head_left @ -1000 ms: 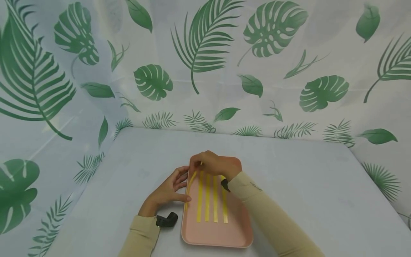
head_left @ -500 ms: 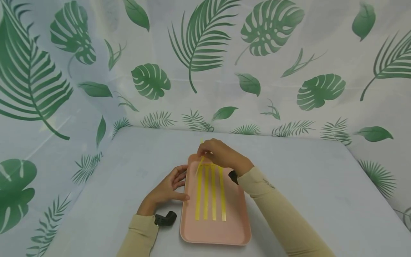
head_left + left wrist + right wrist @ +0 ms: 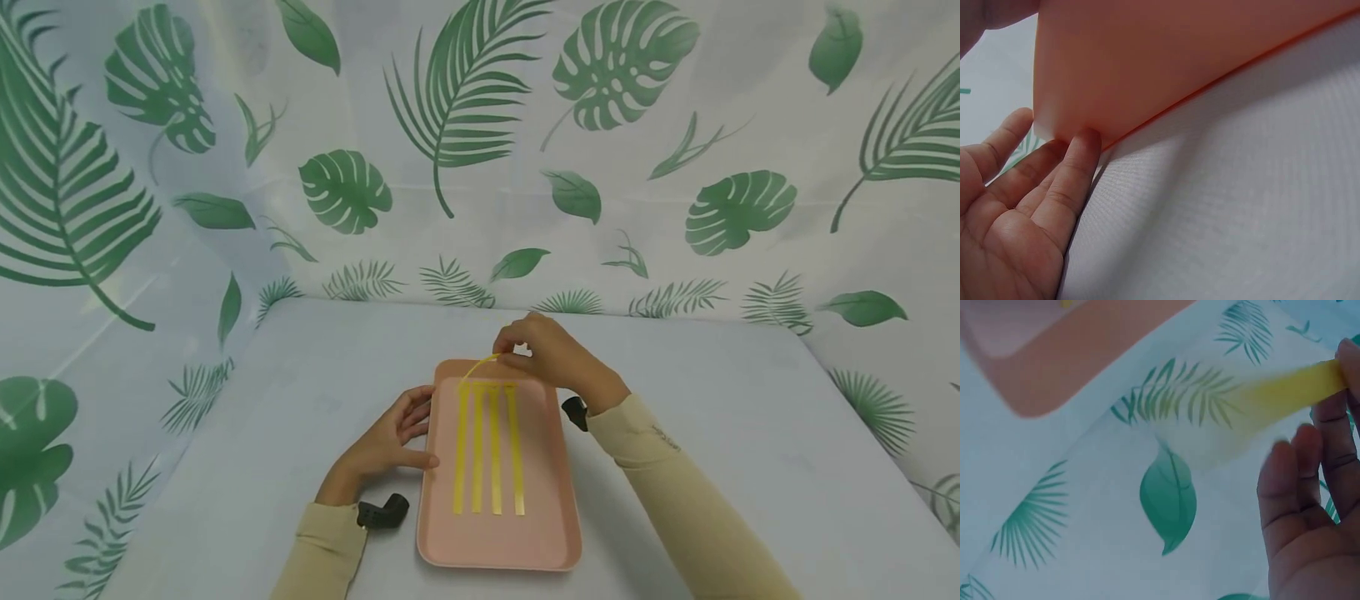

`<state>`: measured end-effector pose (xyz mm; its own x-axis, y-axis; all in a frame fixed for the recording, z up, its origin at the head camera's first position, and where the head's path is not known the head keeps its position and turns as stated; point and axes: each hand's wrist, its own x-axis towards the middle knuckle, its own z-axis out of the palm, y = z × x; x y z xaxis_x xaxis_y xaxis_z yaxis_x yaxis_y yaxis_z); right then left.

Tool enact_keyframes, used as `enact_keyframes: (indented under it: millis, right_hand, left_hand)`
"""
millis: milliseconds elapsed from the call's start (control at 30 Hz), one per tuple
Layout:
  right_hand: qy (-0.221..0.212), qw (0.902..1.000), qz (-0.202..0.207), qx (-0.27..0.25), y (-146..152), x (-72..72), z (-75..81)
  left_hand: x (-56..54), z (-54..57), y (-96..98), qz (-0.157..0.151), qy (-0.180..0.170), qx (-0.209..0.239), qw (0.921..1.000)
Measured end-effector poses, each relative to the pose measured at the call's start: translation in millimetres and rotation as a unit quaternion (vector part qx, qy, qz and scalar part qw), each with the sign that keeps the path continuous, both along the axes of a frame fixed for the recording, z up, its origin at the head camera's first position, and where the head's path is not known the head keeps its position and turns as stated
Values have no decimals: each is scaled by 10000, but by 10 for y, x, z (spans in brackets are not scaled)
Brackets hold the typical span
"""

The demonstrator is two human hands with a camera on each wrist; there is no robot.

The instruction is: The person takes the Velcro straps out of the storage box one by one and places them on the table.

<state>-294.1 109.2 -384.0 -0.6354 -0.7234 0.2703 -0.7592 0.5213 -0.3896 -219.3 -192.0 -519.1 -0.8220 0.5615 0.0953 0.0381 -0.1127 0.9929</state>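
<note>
A pink tray (image 3: 498, 542) lies on the white table. Inside it several flat yellow strips (image 3: 477, 454) run side by side lengthwise, their far ends near one short line of yellow. My left hand (image 3: 390, 437) rests against the tray's left side, thumb at the rim and fingers fairly straight along the outer wall, as the left wrist view also shows. Above the tray's far edge my right hand (image 3: 551, 350) pinches one more yellow strip (image 3: 1297, 387) between thumb and fingers. That strip bows down leftward, its lower end overlapping the far end of the leftmost strip in the head view.
White table surface (image 3: 697, 433) stretches to both sides of the tray. A white curtain (image 3: 480, 242) printed with green leaves hangs behind and beside the table. Black wrist cameras (image 3: 384, 510) sit on both wrists.
My right hand has lifted the strip from the tray's left side and carried it up and to the right past the far rim. The left hand has stayed at the tray's side.
</note>
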Motion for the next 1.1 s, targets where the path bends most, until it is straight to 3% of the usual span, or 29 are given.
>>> enact_keyframes:
  millis: [300, 600, 800, 1100]
  right_hand:
    - [-834, 9909, -981, -403, 337, 145, 49]
    - [-1811, 9690, -1389, -940, 616, 238, -40]
    - [-2583, 9414, -1561, -1506, 773, 314, -101]
    - [-3511, 8871, -1854, -2353, 993, 457, -255]
  left_hand:
    - [30, 17, 12, 4, -99, -128, 9999]
    - [39, -1, 11, 34, -79, -103, 9999]
    - [42, 4, 21, 51, -72, -184, 9998]
    - [29, -12, 29, 53, 12, -142, 9999]
